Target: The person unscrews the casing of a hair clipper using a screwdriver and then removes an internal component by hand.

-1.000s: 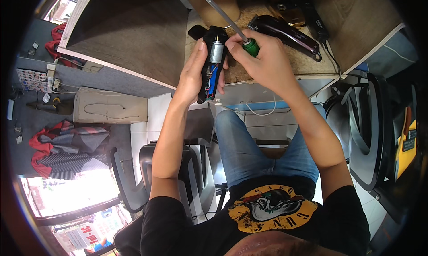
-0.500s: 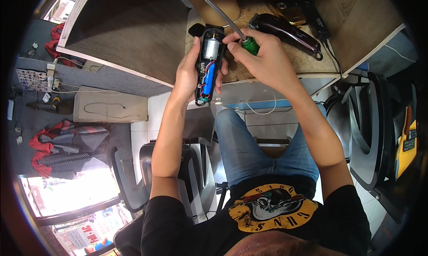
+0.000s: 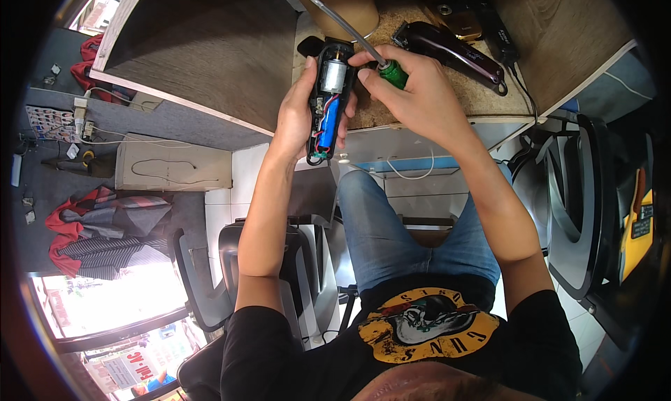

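Note:
My left hand (image 3: 299, 114) is wrapped round an opened hair clipper (image 3: 312, 137), its black casing upright with the inside facing me. Inside it sit a silver motor (image 3: 334, 76), a blue battery (image 3: 328, 121) and thin red wires. My right hand (image 3: 412, 86) grips a screwdriver (image 3: 393, 74) by its green handle; the metal shaft slants up and to the left, away from the clipper. The right index fingertip is close to the clipper's upper right edge; whether they touch I cannot tell.
A dark maroon hair clipper (image 3: 454, 52) lies on the brown shelf top (image 3: 384, 111), beside a gold device (image 3: 461, 27) and a black one (image 3: 498, 41). A tan cylindrical container (image 3: 342, 10) stands behind. Wooden panels (image 3: 203, 45) flank the shelf. Black chairs (image 3: 580, 205) stand either side.
The hands, clipper and screwdriver have barely moved. The screwdriver's tip has shifted slightly left and down.

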Motion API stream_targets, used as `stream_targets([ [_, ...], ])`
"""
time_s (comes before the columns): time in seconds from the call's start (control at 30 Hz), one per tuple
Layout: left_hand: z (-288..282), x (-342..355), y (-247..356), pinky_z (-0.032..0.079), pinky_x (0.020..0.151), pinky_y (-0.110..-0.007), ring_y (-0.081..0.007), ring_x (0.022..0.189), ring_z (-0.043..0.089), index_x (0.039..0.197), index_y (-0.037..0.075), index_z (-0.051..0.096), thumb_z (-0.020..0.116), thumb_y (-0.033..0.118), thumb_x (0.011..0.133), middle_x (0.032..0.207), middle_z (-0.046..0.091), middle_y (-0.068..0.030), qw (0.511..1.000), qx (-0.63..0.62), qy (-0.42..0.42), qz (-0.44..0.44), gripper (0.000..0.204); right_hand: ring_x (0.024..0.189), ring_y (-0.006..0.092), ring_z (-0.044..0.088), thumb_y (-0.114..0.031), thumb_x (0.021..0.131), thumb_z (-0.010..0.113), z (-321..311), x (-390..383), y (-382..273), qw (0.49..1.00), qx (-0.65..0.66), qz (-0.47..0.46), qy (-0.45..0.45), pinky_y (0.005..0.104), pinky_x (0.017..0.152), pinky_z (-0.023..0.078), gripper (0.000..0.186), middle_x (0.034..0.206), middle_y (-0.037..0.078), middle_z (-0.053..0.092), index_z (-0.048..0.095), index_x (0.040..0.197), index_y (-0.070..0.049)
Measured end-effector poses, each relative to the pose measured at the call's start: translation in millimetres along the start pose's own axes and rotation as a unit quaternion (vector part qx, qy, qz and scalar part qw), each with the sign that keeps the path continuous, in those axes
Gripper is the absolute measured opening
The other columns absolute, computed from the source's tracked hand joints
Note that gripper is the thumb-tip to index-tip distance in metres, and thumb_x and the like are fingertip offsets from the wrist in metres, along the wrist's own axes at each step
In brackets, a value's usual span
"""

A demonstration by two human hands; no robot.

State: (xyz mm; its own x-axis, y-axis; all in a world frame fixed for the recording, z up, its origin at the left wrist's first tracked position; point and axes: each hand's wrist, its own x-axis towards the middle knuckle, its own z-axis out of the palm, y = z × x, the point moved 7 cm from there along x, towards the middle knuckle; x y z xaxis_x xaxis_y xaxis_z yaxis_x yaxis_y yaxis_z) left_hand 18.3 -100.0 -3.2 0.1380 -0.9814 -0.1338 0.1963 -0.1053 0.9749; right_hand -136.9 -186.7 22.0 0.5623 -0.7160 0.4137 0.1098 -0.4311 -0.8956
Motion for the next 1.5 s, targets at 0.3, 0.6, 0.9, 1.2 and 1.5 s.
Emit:
stream_targets([
  [0.3, 6, -2, -2, 0.060, 0.050, -0.032, -0.0181, 0.058, 0.067, 0.127, 0.006, 0.052, 0.032, 0.057, 0.115, 0.088, 0.066, -0.0121, 1.000, 0.021, 0.010, 0.016, 0.056, 0.059, 0.0242, 0.069, -0.029, 0.096, 0.075, 1, -2, -7, 0.998, -0.052, 0.027, -0.020, 0.0356, 0.059, 0.051, 0.034, 0.071, 0.014, 0.071, 0.078, 0.116, -0.002],
  [0.6, 11, -4, 2, 0.063, 0.059, -0.035, -0.0180, 0.072, 0.068, 0.146, 0.011, 0.037, 0.038, 0.056, 0.114, 0.112, 0.064, -0.0136, 0.997, 0.071, 0.000, 0.040, 0.055, 0.068, 0.0267, 0.076, -0.043, 0.088, 0.085, 3, 1, -2, 0.996, -0.059, 0.055, -0.030, 0.0369, 0.065, 0.056, 0.046, 0.072, 0.015, 0.074, 0.078, 0.099, 0.002],
  [0.9, 19, -8, 9, 0.062, 0.059, -0.034, -0.0157, 0.072, 0.065, 0.152, 0.010, 0.031, 0.040, 0.063, 0.112, 0.118, 0.061, -0.0124, 0.984, 0.162, 0.020, 0.070, 0.067, 0.072, 0.0277, 0.074, -0.044, 0.086, 0.088, 4, 4, 4, 0.991, -0.062, 0.083, -0.080, 0.0392, 0.072, 0.056, 0.052, 0.074, 0.015, 0.073, 0.077, 0.102, 0.004],
  [1.2, 23, -8, 10, 0.060, 0.057, -0.033, -0.0147, 0.067, 0.064, 0.153, 0.011, 0.031, 0.038, 0.061, 0.113, 0.105, 0.061, -0.0114, 0.982, 0.173, 0.018, 0.076, 0.064, 0.061, 0.0173, 0.064, -0.035, 0.086, 0.084, 11, 3, 15, 0.974, 0.059, 0.187, -0.114, 0.0370, 0.063, 0.053, 0.039, 0.065, 0.008, 0.066, 0.071, 0.086, 0.001],
  [1.5, 23, -7, 9, 0.060, 0.056, -0.032, -0.0136, 0.065, 0.064, 0.151, 0.012, 0.035, 0.040, 0.055, 0.114, 0.098, 0.062, -0.0095, 0.982, 0.167, 0.014, 0.088, 0.057, 0.060, 0.0266, 0.065, -0.036, 0.078, 0.075, 5, 6, 7, 0.986, -0.055, 0.154, -0.043, 0.0411, 0.063, 0.052, 0.040, 0.064, 0.016, 0.066, 0.070, 0.076, 0.004],
])
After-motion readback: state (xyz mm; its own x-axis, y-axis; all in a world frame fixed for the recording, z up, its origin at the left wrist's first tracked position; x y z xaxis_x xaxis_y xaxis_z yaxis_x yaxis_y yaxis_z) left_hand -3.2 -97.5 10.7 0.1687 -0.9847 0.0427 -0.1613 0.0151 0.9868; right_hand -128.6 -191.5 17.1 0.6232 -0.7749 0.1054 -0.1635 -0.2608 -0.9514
